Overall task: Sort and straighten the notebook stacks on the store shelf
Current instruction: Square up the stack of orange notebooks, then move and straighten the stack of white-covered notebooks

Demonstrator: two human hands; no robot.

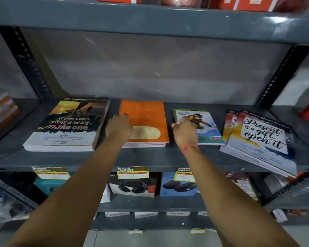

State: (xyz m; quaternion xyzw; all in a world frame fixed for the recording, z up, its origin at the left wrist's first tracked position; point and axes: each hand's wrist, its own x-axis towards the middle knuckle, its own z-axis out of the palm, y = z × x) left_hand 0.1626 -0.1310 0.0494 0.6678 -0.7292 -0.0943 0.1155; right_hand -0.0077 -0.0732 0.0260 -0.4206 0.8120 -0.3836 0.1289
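Note:
Several notebook stacks lie on the grey shelf (pixel 150 158). At the left is a dark stack reading "make one" (pixel 68 125). An orange stack (pixel 146 120) sits in the middle. To its right is a small stack with a cartoon figure (pixel 206 127), then a skewed "Present is a gift" stack (pixel 260 139) overhanging the shelf's front edge. My left hand (pixel 119 127) rests curled on the orange stack's left edge. My right hand (pixel 185 131), with a red thread at the wrist, is curled against the cartoon stack's left edge. Whether either hand grips is unclear.
Headphone boxes (pixel 132 186) and price tags (pixel 133 172) fill the shelf below. Orange boxes (pixel 253 3) stand on the shelf above. Slotted uprights (pixel 25 61) frame the bay at both sides. Bare shelf runs along the front edge before the stacks.

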